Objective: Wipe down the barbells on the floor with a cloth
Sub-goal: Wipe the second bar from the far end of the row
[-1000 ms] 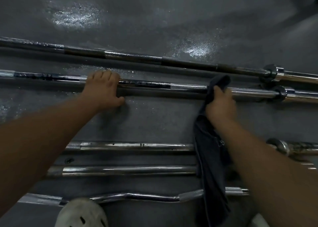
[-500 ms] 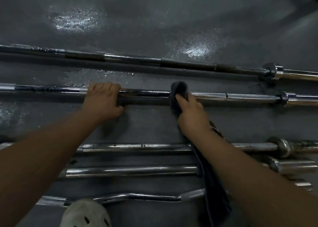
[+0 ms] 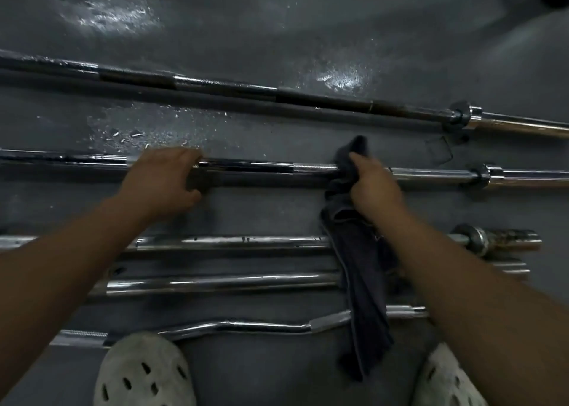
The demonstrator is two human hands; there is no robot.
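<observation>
Cloth point(image 3: 361, 276) slid right along barbell point(image 3: 246, 166), right hand point(image 3: 374, 187) gripping it; left hand point(image 3: 163, 181) clamps barbell, hands apart.

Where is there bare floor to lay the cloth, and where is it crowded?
Bare floor beyond the far barbell; a strip between it and the gripped barbell; another between that and the third barbell. Crowded: third barbell, fourth barbell and curl bar.

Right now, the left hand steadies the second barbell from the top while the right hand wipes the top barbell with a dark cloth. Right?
Not quite. In the head view the right hand holds the dark cloth on the second barbell too, the one the left hand steadies.
</observation>
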